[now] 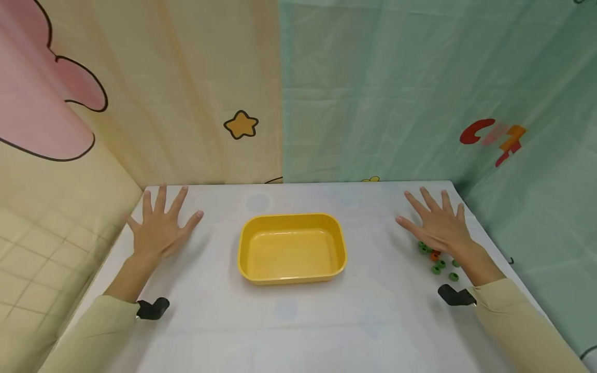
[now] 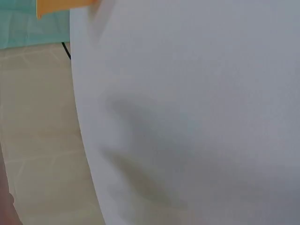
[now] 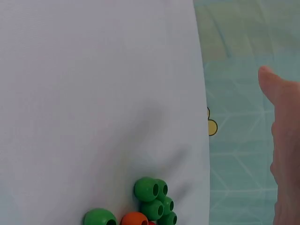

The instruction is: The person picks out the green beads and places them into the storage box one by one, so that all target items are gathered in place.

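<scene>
My left hand (image 1: 158, 230), fingers spread wide, hovers over the left side of the white table and holds nothing. On the opposite side my right hand (image 1: 440, 225) is likewise spread and bare, held above a loose group of beads. Several green beads (image 1: 440, 264) and an orange bead (image 1: 435, 256) lie under and near its wrist; the hand hides part of the group. In the right wrist view the green beads (image 3: 146, 189) show round holes, beside an orange bead (image 3: 134, 219) and a sliver of red. A yellow rectangular tray (image 1: 292, 251) sits between the hands, with nothing in it.
The white table (image 1: 289, 331) ends at a beige and green curtain (image 1: 373, 103) behind it. More curtain hangs along both sides. Black wrist mounts (image 1: 154, 309) stick out from the sleeves.
</scene>
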`<state>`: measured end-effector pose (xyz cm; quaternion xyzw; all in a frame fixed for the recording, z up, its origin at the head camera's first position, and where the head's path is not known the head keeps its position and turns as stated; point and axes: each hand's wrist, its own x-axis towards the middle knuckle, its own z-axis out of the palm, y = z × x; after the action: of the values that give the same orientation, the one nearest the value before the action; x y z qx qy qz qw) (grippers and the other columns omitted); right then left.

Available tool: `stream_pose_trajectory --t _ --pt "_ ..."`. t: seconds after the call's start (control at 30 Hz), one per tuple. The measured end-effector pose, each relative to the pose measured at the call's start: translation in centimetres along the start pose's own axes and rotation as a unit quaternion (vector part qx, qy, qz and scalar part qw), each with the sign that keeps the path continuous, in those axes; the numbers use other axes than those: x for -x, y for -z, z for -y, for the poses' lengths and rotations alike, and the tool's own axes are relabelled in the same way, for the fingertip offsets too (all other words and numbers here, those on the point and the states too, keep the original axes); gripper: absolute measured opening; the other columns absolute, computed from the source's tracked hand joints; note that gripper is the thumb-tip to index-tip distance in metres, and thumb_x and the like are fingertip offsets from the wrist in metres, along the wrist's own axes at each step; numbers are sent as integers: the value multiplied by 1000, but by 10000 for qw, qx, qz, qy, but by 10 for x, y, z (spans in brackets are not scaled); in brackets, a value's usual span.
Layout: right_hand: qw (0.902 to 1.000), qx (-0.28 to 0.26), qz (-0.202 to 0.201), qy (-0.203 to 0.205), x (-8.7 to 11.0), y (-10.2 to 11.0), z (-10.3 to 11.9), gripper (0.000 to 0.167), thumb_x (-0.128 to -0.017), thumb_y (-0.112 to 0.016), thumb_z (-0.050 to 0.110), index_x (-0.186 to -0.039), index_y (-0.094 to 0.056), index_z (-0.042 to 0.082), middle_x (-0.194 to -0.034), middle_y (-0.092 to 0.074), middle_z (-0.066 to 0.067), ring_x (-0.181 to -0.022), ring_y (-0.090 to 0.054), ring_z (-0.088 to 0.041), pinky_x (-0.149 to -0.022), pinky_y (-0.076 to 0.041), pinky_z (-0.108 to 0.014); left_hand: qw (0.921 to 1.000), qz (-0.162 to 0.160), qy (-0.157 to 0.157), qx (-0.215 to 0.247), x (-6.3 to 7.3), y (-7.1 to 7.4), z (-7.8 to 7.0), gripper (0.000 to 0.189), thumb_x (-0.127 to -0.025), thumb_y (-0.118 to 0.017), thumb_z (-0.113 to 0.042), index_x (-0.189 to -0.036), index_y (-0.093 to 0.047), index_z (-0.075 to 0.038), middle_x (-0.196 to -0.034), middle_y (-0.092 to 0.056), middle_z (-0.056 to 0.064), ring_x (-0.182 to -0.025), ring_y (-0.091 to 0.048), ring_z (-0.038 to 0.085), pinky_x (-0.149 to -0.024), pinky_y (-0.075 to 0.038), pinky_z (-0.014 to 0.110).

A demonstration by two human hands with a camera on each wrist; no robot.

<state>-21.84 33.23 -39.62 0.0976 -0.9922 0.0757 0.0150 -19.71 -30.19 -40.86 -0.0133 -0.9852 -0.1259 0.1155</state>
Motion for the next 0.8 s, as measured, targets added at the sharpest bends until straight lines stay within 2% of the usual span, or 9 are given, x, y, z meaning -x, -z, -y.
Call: stream_pose_trajectory --t 0.1,0.2,0.27,0.33,0.47,0.63,0.77,0.8 --pt "10000 -90 -11 16 5 0 -4 88 -99 -45 72 -168 -16 24 -169 -10 -25 -146 5 -63 -103 4 -89 9993 -39 -103 344 7 -4 -11 84 -100 -41 -70 -167 -18 -23 -169 -7 24 -152 3 53 -98 3 93" --pt "9998 -212 -44 -15 11 1 -11 90 -99 -48 70 -167 -17 21 -168 -11 -27 -145 3 -65 -103 3 -89 9954 115 -218 924 17 -10 -29 86 -102 -46 -64 -167 -15 -18 -169 -8 25 -151 -5 55 -101 -7 92" --pt "9996 -276 -104 -11 14 0 -15 90 -99 -51 68 -167 -19 19 -167 -13 -29 -145 0 -66 -102 0 -90 9884 322 -265 1463 27 -14 -43 87 -103 -50 -59 -167 -13 -14 -169 -8 26 -151 -6 54 -106 -10 87" --pt "9993 -323 -184 27 16 -1 -20 90 -98 -54 66 -166 -21 17 -166 -15 -30 -143 -4 -68 -102 -2 -91 9767 553 -306 2050 36 -17 -55 90 -102 -56 -54 -167 -10 -12 -169 -6 25 -152 -6 52 -112 -11 82" --pt "9987 -329 -369 135 24 -5 -31 89 -98 -59 61 -164 -26 12 -162 -21 -34 -140 -12 -71 -100 -10 -91 9457 957 -255 3097 52 -25 -76 98 -98 -67 -46 -167 -6 -13 -170 -5 21 -154 -5 46 -118 -10 74" --pt "9973 -441 -558 194 37 -9 -46 87 -97 -63 55 -160 -31 3 -156 -27 -40 -135 -19 -74 -99 -15 -90 9037 1265 -103 4088 66 -36 -96 110 -90 -81 -32 -166 -5 -8 -170 -9 20 -155 -9 43 -120 -17 67" --pt "9951 -710 -663 181 49 -13 -57 87 -97 -66 50 -160 -31 2 -155 -26 -42 -136 -18 -73 -101 -14 -90 8633 1508 119 4815 75 -42 -105 118 -84 -88 -23 -165 -4 -4 -170 -9 19 -156 -9 37 -122 -20 56" --pt "9943 -775 -702 206 52 -14 -60 86 -97 -67 48 -160 -31 2 -155 -27 -42 -137 -19 -72 -102 -13 -89 8504 1558 182 5022 77 -44 -107 119 -83 -89 -20 -165 -4 -3 -171 -8 19 -156 -9 36 -123 -21 53"
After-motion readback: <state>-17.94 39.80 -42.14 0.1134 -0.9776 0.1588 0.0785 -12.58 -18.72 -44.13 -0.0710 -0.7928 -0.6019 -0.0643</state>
